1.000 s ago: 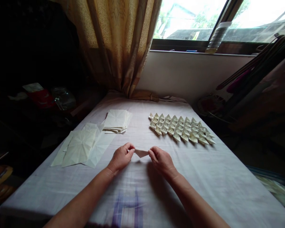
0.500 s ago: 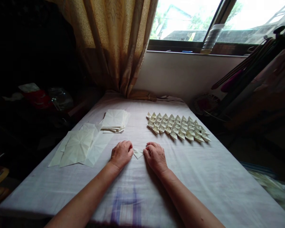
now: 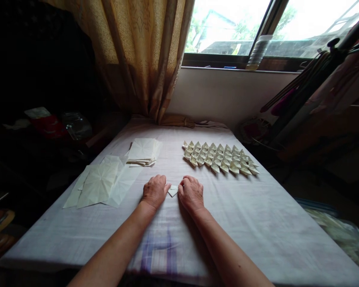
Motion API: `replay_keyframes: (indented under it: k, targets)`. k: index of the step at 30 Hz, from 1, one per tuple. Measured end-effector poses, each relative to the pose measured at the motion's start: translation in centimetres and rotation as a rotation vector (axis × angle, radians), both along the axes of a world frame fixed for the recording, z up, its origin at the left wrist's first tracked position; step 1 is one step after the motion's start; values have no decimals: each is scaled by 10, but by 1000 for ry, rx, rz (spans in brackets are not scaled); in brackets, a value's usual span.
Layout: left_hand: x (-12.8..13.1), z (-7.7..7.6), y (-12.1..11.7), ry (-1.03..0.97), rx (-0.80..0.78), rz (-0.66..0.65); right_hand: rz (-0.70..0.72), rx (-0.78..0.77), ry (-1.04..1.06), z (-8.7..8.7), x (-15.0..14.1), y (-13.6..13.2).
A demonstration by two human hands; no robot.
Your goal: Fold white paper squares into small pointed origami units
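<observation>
Between my hands, on the cloth, lies a small folded piece of pale paper (image 3: 173,191) with its point toward me. My left hand (image 3: 155,190) pinches its left edge, thumb at the paper and fingers curled. At the right edge, my right hand (image 3: 192,192) has its fingers bent and pressed together on the paper; the fingertips are partly hidden. Beyond my right hand stand rows of small folded paper shapes (image 3: 218,157) with pointed ends. To the left are a stack of creased paper squares (image 3: 142,149) and several loose creased sheets (image 3: 100,183).
A pale cloth covers the table (image 3: 242,223). A gold curtain (image 3: 143,59) hangs at its far edge, beside a window with a clear plastic container (image 3: 258,52) on the sill. Dark clutter with a glass jar (image 3: 77,125) stands left; a plastic bag (image 3: 341,235) lies at the right.
The folded paper now shows a smaller, neater pointed shape, and my hands have shifted slightly around it. The whole view has moved a little.
</observation>
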State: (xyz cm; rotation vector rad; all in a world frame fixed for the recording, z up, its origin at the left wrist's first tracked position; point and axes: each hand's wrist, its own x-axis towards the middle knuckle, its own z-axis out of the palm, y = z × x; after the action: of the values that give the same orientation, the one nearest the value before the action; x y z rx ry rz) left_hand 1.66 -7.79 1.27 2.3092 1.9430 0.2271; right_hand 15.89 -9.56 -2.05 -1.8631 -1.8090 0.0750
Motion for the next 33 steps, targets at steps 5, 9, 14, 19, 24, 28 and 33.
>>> replay_keyframes:
  k: [5,9,14,19,24,28,33]
  targets:
    - [-1,-2,-2,13,7,9,-44,-12,8,0,-6,0]
    - [-5,1,-3,8,1,42,-80,-17,38,1,3,-2]
    - [-9,4,-1,-25,-21,98,-86,-32,60,4,13,-4]
    - [-17,5,4,-85,-52,108,-79,-37,78,2,11,-4]
    - [-28,4,7,-169,-90,47,-63,-38,83,2,10,-5]
    - [-31,4,9,-228,-116,-7,-46,-49,92,2,10,-5]
    - [-30,9,11,-301,-150,-38,-25,-42,115,2,12,-6]
